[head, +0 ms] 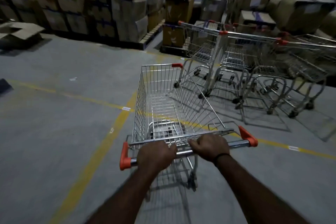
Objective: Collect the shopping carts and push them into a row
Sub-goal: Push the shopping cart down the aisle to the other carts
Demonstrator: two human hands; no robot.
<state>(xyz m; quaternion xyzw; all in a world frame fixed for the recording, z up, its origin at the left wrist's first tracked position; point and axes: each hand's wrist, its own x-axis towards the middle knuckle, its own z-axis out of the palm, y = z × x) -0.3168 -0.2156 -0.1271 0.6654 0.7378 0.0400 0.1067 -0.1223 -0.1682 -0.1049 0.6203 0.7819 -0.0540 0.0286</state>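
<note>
Currently steering one loose shopping cart (163, 103) toward the parked carts (236, 56).
Fingers of both hands are curled around the handle bar (183, 153), the left hand (156, 154) near its orange end cap and the right hand (211, 148) past the middle. The cart stands on the floor (63, 114) over crossing yellow lines (109, 131), with the group near the floor's far right edge. Next, probably, comes swinging the nose rightward to square up with them.

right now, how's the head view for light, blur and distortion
Head view: dim overall, brightest on the held cart and nearby floor; stacked boxes and parked carts at right are dark and smeared; wide-angle bending tilts the edges; the left hand and right hand on the handle look fairly sharp.
</note>
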